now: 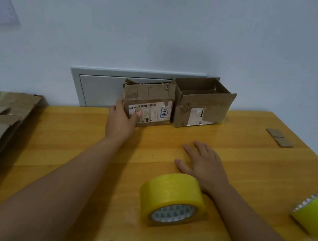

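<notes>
Closest to the person, a yellow tape roll (171, 192) sits on the wooden surface (65, 146), just beside the right wrist. A second tape roll (315, 211) is well off to the right. The right hand (207, 167) lies flat beyond the near roll, fingers straight and spread, holding nothing.

Farther out, the left hand (121, 121) has the small cardboard box (153, 98) by its left front corner. The thumb presses on the labelled face and the other fingers wrap round the side, clamped on the card. That box stands at the back edge of the surface, touching the open box (202, 104) on its right, with a grey wall panel (100, 89) behind.

From where I stand, the job looks like bringing that box forward for taping. A one-cornered grip may swing it into its neighbour, so it would be better to slide it low and straight toward the body, or to bring the right hand up to its other side. Its top flaps look torn and loose, so it should be kept level. The near roll sits close to the path, so I'd steer left of it.
</notes>
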### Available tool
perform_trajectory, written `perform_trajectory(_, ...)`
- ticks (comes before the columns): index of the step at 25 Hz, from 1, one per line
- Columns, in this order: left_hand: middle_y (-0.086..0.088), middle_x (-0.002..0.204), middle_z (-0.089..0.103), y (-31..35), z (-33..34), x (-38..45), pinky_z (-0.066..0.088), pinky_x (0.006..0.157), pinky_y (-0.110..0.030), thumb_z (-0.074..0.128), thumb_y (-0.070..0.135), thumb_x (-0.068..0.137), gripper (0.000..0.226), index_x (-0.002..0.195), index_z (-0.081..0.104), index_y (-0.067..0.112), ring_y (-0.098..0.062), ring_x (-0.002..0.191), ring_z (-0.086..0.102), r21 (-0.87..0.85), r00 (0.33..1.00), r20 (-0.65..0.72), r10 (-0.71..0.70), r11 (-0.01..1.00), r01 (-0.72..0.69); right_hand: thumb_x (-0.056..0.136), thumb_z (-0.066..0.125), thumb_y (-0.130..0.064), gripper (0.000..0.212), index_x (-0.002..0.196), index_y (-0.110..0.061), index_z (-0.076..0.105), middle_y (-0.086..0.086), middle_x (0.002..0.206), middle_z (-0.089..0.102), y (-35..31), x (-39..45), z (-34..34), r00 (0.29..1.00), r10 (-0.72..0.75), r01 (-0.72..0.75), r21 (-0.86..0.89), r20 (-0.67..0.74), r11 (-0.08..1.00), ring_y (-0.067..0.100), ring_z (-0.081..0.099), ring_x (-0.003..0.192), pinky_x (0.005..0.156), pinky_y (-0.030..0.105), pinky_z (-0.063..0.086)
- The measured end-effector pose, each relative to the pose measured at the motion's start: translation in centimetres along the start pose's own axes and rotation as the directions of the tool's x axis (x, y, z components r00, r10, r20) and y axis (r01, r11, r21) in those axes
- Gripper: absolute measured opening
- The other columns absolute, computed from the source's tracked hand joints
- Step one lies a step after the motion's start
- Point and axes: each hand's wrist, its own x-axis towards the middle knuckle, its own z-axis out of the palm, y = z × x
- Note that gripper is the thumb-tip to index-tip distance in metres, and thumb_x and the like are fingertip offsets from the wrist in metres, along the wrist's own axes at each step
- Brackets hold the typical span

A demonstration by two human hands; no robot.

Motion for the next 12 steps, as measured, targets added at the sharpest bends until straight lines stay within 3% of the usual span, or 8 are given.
perform_trajectory(4, -0.009, 0.134, 0.048, 0.3, 1.2, 1.9, 0.039, 0.088, -0.030, 0.064, 0.037, 0.093, 0.057, 0.141, 0.041, 0.017, -0.026, 0.120, 0.052, -0.001, 1.000, -0.003, 0.004, 1.000, -0.004, 0.088, 0.025, -0.076, 0.071, 0.150, -0.042, 0.025, -0.004, 0.162, 0.015, -0.1, 0.0, 0.0, 0.999, 0.017, -0.018, -0.020, -0.032, 1.000, 0.021, 0.007, 0.150, 0.121, 0.043, 0.007)
perform_trajectory(7, -0.008, 0.133, 0.051, -0.2, 1.7, 2.2, 0.043, 0.089, -0.032, 0.064, 0.038, 0.092, 0.055, 0.137, 0.043, 0.013, -0.025, 0.120, 0.053, -0.008, 1.000, -0.019, 0.015, 1.000, -0.015, 0.077, 0.013, -0.081, 0.082, 0.148, -0.042, 0.027, -0.005, 0.160, 0.019, -0.2, 0.0, -0.1, 0.999, 0.012, -0.014, -0.027, -0.051, 1.000, 0.021, 0.010, 0.149, 0.120, 0.043, 0.010)
perform_trajectory(12, -0.006, 0.139, 0.051, 0.1, -0.1, 0.2, 0.045, 0.093, -0.034, 0.067, 0.037, 0.091, 0.063, 0.142, 0.038, 0.015, -0.025, 0.127, 0.051, -0.060, 0.997, 0.069, -0.014, 0.998, 0.018, 0.074, 0.010, -0.083, 0.086, 0.147, -0.043, 0.030, -0.006, 0.158, 0.022, 0.0, 0.0, -0.4, 0.999, 0.013, -0.014, -0.025, -0.041, 1.000, 0.021, 0.015, 0.147, 0.118, 0.045, 0.016)
